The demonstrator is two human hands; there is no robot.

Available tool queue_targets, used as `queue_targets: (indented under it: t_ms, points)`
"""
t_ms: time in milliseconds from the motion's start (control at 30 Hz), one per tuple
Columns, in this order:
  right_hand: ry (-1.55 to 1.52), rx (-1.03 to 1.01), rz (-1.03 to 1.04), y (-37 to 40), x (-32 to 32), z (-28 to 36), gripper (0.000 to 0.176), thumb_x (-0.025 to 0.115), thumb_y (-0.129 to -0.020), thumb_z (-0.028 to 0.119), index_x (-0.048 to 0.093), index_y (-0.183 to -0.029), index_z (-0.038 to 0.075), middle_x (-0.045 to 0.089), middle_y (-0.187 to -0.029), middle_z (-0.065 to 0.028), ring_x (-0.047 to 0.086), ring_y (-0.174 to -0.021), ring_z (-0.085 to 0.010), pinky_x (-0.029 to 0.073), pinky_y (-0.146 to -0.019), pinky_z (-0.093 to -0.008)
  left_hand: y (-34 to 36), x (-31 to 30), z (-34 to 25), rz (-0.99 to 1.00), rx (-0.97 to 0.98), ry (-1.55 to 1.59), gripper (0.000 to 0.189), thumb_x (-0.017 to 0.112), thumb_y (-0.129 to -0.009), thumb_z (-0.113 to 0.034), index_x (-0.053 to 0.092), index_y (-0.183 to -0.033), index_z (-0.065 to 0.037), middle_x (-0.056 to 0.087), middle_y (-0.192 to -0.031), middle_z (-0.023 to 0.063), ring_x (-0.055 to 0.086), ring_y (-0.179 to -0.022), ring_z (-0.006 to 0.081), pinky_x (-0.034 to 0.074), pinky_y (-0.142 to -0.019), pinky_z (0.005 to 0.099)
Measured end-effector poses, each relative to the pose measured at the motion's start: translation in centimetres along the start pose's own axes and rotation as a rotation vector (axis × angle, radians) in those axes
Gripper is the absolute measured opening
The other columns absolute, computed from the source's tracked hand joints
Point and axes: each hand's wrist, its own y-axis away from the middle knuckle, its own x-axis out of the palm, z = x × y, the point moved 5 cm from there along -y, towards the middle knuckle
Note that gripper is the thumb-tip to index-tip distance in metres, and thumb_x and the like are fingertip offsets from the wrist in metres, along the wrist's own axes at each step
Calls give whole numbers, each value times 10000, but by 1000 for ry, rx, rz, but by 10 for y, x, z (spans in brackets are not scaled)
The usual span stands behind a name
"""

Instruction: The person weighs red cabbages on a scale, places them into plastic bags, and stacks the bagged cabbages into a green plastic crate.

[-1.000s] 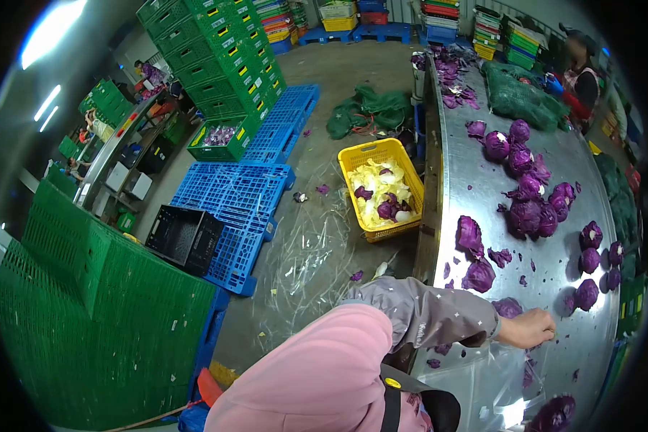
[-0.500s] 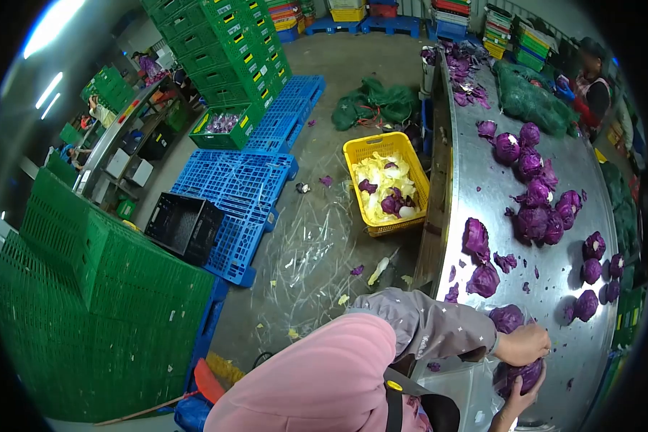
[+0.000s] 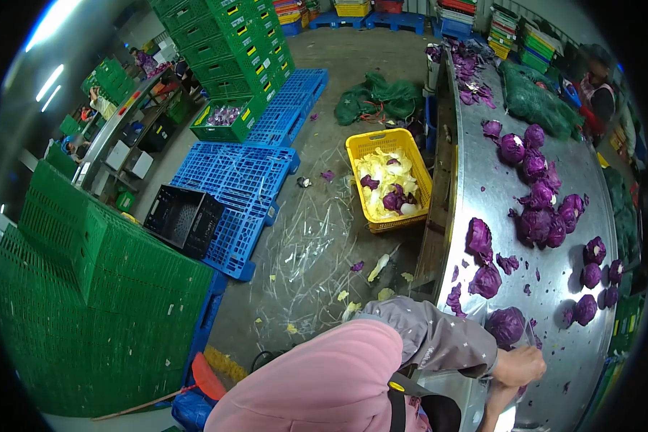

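My left hand [image 3: 520, 365], in a grey sleeve, is closed at the lower right over the metal table. Clear plastic film [image 3: 531, 335] rises from its fingers. Just above the hand, a red cabbage [image 3: 506, 326] lies on the table beside the film. A bit of purple cabbage shows below the left hand, mostly covered. Of my right hand, only the wrist and forearm [image 3: 494, 409] come into view from the bottom; its fingers are hidden behind the left hand.
More red cabbages [image 3: 536, 225] and loose leaves [image 3: 480, 241] lie along the metal table [image 3: 475, 183]. Left of it stands a yellow crate [image 3: 355, 167] of leaves. Blue pallets [image 3: 230, 173], stacked green crates [image 3: 230, 68] and a black crate [image 3: 183, 221] stand further left. Another person [image 3: 596, 93] is across the table.
Both hands were around a red cabbage; now the left has closed and covers most of it, and the right hand's fingers have gone out of sight. The view has shifted slightly.
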Motion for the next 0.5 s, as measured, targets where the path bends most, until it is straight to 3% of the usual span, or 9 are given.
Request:
queue_targets:
  t_ms: [67, 100, 167, 200, 300, 333, 400, 433, 500]
  points:
    - [-200, 92, 7, -5, 4, 7, 573, 653, -707, 231, 437, -1193, 18, 500, -1153, -145, 502, -1018, -271, 404, -855, -374, 15, 10, -11, -274, 271, -321, 118, 541, -655, -114, 587, -635, -6, 561, -588, 182, 581, -573, 339, 436, -513, 420]
    - [-302, 140, 11, -7, 7, 9, 569, 651, -708, 241, 441, -1189, 21, 503, -1149, -142, 504, -1014, -271, 408, -850, -375, 18, 3, -14, -277, 268, -326, 118, 541, -655, -114, 587, -635, -6, 561, -588, 182, 581, -573, 339, 436, -513, 420]
    - [-504, 244, 20, -9, 14, 11, 562, 649, -709, 260, 448, -1181, 28, 509, -1141, -136, 508, -1007, -269, 415, -840, -379, 27, 12, -11, 263, 108, -128, 123, 554, -637, -131, 589, -628, -14, 554, -600, 171, 584, -603, 314, 432, -531, 393]
    - [-604, 297, 19, -8, 16, 13, 559, 647, -710, 270, 452, -1176, 32, 512, -1137, -133, 510, -1003, -269, 418, -835, -380, 31, 6, -13, 402, 129, -177, 170, 549, -642, -110, 546, -751, 21, 544, -694, 181, 588, -709, 289, 450, -568, 370]
    - [-902, 458, 21, -6, 24, 25, 550, 644, -712, 299, 463, -1164, 42, 520, -1125, -124, 516, -992, -266, 429, -821, -385, 55, -35, -12, 30, 292, -276, 292, 561, -644, -102, 512, -898, 34, 554, -758, 200, 590, -749, 314, 452, -551, 363]
    - [-1004, 512, 21, -5, 27, 29, 547, 642, -713, 309, 467, -1160, 45, 523, -1121, -121, 518, -988, -266, 432, -816, -387, 60, -42, -6, 31, 291, -278, 292, 561, -644, -102, 512, -898, 34, 554, -758, 200, 590, -749, 314, 452, -551, 363]
    - [-1215, 615, 23, -5, 37, 36, 543, 640, -714, 328, 475, -1151, 52, 528, -1113, -115, 522, -981, -264, 439, -806, -391, 66, -56, 26, 61, -117, -361, 355, 540, -685, -84, 463, -1008, 44, 578, -775, 195, 587, -762, 334, 453, -564, 382]
    - [-1319, 664, 25, -5, 41, 40, 540, 638, -715, 338, 478, -1147, 55, 531, -1109, -112, 524, -977, -264, 443, -801, -392, 71, -61, 35, 60, -116, -368, 355, 540, -685, -84, 463, -1008, 44, 578, -775, 195, 587, -762, 334, 453, -564, 382]
    - [-1528, 761, 36, -8, 51, 45, 536, 636, -717, 357, 486, -1139, 62, 536, -1101, -106, 528, -969, -262, 450, -792, -396, 86, -61, 64, 265, -431, -201, 217, 503, -731, -81, 521, -897, 56, 570, -719, 213, 579, -718, 369, 458, -567, 415]
